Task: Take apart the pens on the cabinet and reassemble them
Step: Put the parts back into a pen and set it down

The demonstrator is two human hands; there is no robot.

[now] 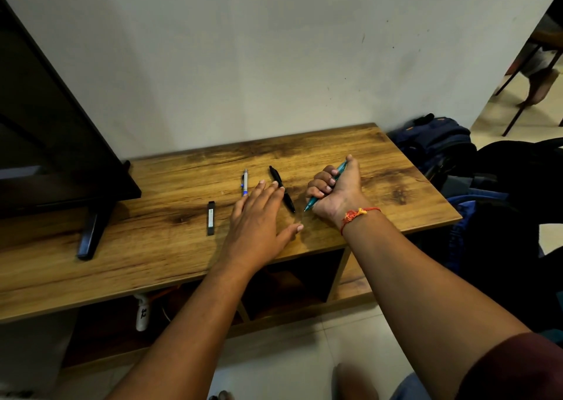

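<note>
A teal pen [341,169] sits in the fist of my right hand [335,190], tip down near the wooden cabinet top [170,241], its upper end poking out by the thumb. My left hand [259,219] lies flat on the cabinet with straight fingers, its fingertips over the black pen [275,175] and near the white-and-blue pen [245,180]. Both of those pens lie on the wood, pointing away from me. A small black stick-shaped piece [210,218] lies to the left of my left hand.
A black television [45,143] on a stand foot [90,235] fills the cabinet's left side. Backpacks [435,146] are piled on the floor at the right. Open shelves [292,280] lie under the top. A white wall stands behind.
</note>
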